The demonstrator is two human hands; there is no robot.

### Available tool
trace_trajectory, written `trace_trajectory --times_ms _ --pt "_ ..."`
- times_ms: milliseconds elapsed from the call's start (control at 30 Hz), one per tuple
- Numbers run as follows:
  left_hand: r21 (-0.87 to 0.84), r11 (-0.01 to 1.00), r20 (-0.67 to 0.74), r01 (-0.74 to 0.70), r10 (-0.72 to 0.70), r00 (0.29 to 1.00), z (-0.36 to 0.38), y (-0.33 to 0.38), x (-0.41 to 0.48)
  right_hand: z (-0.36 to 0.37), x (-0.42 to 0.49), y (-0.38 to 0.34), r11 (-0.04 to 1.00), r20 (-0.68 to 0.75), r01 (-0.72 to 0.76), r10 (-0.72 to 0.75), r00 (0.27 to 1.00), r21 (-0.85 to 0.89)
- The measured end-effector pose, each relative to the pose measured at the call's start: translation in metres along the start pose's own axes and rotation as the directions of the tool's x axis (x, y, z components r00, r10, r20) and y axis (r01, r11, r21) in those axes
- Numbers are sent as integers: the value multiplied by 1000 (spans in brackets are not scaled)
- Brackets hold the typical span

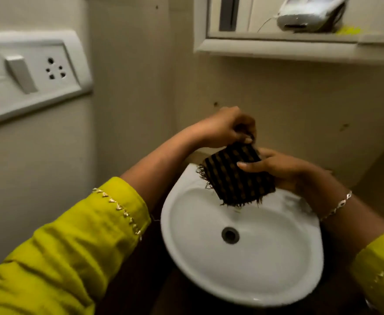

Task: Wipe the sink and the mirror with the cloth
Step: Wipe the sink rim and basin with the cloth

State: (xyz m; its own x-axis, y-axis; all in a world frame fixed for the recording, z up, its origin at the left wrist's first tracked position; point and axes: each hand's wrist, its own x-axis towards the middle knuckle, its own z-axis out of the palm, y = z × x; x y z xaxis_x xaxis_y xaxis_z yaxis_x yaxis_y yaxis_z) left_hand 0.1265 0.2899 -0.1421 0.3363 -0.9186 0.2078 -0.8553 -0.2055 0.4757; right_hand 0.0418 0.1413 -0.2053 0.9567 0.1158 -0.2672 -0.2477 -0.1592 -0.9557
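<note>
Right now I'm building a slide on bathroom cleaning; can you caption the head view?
Left hand and right hand hold a dark checked cloth over the white sink, below the mirror.

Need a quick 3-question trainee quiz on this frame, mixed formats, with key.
1. True or false: the cloth lies flat in the sink basin.
2. Left hand, right hand: which has a grip on the cloth? A) left only B) right only C) both
3. Fill in: the mirror hangs on the wall ___ the sink.

Key: 1 false, it is held up over the basin; 2 C; 3 above.
</note>
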Motion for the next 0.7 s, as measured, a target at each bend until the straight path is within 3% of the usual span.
trace_trajectory --times_ms 100,167,233,400,600,700 --pt "-64 994 -161 88 -97 982 29 -47 -21 26 20 45 979 -19 -100 105 994 178" --pt "-139 969 -351 204 -241 905 60 -89 -43 41 32 81 923 -22 -188 208 978 337" --pt "-151 917 -430 368 -397 811 100 -135 -69 56 37 112 839 -21 -264 311 950 475" --pt "40 745 -247 666 -639 729 185 -209 -109 77 45 164 678 -71 -341 502 862 651" --pt "150 654 -174 741 -721 671 233 -243 -107 73 69 183 645 -213 -299 592 777 703" --pt "71 663 -214 745 -720 660 248 -253 -110 67 89 180 652 -263 -278 604 752 705"
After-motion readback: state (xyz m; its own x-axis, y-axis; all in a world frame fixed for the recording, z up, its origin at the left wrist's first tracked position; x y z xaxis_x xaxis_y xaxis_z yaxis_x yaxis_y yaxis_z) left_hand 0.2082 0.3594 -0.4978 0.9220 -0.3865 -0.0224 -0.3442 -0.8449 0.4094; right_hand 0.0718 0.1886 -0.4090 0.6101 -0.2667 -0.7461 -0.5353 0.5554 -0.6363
